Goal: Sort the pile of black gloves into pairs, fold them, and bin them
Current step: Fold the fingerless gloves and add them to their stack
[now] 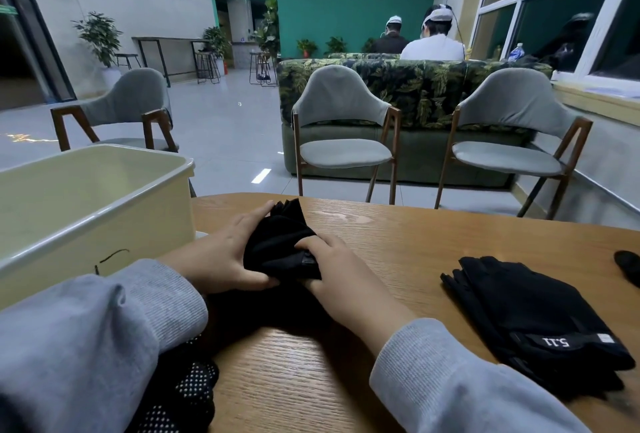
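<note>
Together, both hands, left (pixel 221 259) and right (pixel 341 277), grasp a folded black fabric glove bundle (pixel 280 242) on the wooden surface (pixel 398 245); a cream plastic bin (pixel 86 197) stands just beside.

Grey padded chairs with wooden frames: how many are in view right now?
3. One grey padded chair stands far left behind the cream plastic bin, one in the centre beyond the wooden table, and one on the right near the window. More may sit outside the frame.

I count one cream bin (pixel 104 211), three grey chairs (pixel 343 121), four glove heaps, and two people (pixel 433 41) far off.
</note>
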The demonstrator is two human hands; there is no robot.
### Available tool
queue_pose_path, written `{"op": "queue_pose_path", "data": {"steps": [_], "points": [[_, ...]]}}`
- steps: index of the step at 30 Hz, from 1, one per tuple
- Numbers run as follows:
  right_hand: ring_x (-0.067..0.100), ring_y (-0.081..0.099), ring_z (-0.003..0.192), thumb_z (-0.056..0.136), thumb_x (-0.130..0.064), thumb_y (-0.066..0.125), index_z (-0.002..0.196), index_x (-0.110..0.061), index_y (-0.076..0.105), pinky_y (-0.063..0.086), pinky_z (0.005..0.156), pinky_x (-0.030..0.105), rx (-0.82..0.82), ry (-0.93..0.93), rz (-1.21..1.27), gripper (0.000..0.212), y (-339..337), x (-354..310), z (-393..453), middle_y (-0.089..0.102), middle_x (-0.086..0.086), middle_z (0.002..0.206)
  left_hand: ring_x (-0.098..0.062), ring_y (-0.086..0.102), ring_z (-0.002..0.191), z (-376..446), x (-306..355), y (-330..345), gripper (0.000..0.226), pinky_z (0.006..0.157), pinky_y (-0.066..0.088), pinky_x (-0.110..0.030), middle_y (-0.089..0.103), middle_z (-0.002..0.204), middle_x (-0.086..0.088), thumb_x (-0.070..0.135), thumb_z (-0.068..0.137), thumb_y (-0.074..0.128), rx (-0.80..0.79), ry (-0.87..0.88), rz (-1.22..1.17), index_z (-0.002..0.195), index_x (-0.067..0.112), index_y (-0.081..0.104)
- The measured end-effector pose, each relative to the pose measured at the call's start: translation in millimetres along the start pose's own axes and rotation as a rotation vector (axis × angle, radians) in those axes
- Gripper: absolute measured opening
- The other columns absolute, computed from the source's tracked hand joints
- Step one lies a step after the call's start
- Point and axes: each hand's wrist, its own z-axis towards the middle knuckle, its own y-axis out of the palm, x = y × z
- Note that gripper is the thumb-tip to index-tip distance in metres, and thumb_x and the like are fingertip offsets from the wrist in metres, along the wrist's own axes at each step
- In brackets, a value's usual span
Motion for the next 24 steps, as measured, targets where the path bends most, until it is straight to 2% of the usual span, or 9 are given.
{"op": "queue_pose_path", "data": {"steps": [4, 8, 11, 13, 15, 17, 18, 21, 24], "points": [[0.028, 0.0, 0.139, 0.089, -0.024, 0.057, 0.142, -0.029, 0.026, 0.018, 0.113, 0.046, 0.125, -0.059, -0.328, 0.061, 13, -1, -3, -0.007, 0.0, 0.153, -0.01, 0.034, 0.131, 2, -1, -3, 0.103, 0.105, 0.034, -0.023, 0.012, 0.152, 0.009, 0.054, 0.056, 0.065, 0.059, 0.023, -0.006, 0.122, 0.076, -0.011], [0.026, 0.032, 0.122, 0.06, -0.021, 0.077, 0.123, -0.02, 0.051, 0.046, 0.09, 0.043, 0.403, -0.128, -0.45, 0.069, 21, -1, -4, 0.039, 0.005, 0.133, -0.021, 0.028, 0.138, 2, -2, -5, 0.104, 0.109, 0.032, -0.03, -0.003, 0.156, 0.004, 0.039, 0.072, 0.076, 0.051, 0.004, 0.083, 0.12, 0.079, -0.009], [0.024, 0.048, 0.121, 0.077, -0.018, 0.052, 0.111, -0.023, 0.058, 0.049, 0.087, 0.038, 0.453, -0.225, -0.433, 0.034, 18, 0, -3, 0.058, 0.0, 0.116, -0.019, 0.02, 0.141, 3, -3, -6, 0.094, 0.11, 0.024, -0.025, -0.007, 0.156, 0.003, 0.041, 0.075, 0.073, 0.007, -0.022, 0.118, 0.129, 0.068, 0.0], [0.023, 0.052, 0.122, 0.081, -0.017, 0.034, 0.11, -0.022, 0.062, 0.047, 0.092, 0.036, 0.427, -0.196, -0.439, 0.04, 17, 3, -2, 0.063, -0.002, 0.116, -0.018, 0.012, 0.143, 4, -5, -6, 0.089, 0.111, 0.017, -0.024, -0.012, 0.156, 0.003, 0.056, 0.075, 0.063, -0.031, -0.067, 0.131, 0.141, 0.049, 0.003], [0.02, 0.044, 0.131, 0.084, -0.013, 0.029, 0.12, -0.019, 0.059, 0.038, 0.101, 0.031, 0.375, -0.16, -0.387, 0.047, 17, 6, -5, 0.057, 0.0, 0.129, -0.016, 0.006, 0.144, 5, -3, -5, 0.105, 0.11, 0.011, -0.022, -0.015, 0.156, 0.002, 0.085, 0.064, 0.035, -0.044, -0.133, 0.1, 0.148, 0.033, 0.001], [0.014, 0.019, 0.143, 0.091, -0.01, 0.031, 0.137, -0.018, 0.042, 0.018, 0.112, 0.026, 0.24, -0.132, -0.26, 0.048, 17, 9, -7, 0.032, -0.001, 0.151, -0.014, 0.004, 0.144, 6, -1, -2, 0.117, 0.111, 0.008, -0.023, -0.015, 0.156, 0.003, 0.097, 0.055, 0.015, -0.028, -0.201, 0.046, 0.149, 0.029, 0.001], [0.011, 0.01, 0.144, 0.092, -0.011, 0.035, 0.141, -0.019, 0.034, 0.011, 0.114, 0.024, 0.154, -0.118, -0.201, 0.05, 15, 10, -9, 0.02, -0.003, 0.155, -0.014, 0.004, 0.144, 8, -1, 1, 0.107, 0.112, 0.007, -0.025, -0.014, 0.156, 0.003, 0.091, 0.064, 0.016, -0.026, -0.223, 0.046, 0.149, 0.028, 0.0], [0.011, 0.014, 0.141, 0.089, -0.016, 0.043, 0.141, -0.019, 0.03, 0.014, 0.114, 0.027, 0.052, -0.056, -0.15, 0.054, 8, 7, -12, 0.016, -0.003, 0.156, -0.017, 0.006, 0.145, 9, 3, 5, 0.088, 0.115, 0.008, -0.028, -0.011, 0.157, 0.0, 0.072, 0.082, 0.027, -0.039, -0.277, 0.153, 0.149, 0.025, -0.006], [0.015, 0.026, 0.135, 0.085, -0.022, 0.047, 0.138, -0.02, 0.032, 0.026, 0.111, 0.036, -0.005, -0.007, -0.19, 0.055, 3, 0, -12, 0.028, -0.002, 0.15, -0.025, 0.003, 0.145, 10, 5, 4, 0.107, 0.117, 0.008, -0.039, -0.009, 0.158, 0.001, 0.091, 0.062, 0.012, -0.093, -0.316, 0.3, 0.147, 0.031, -0.013]]}}
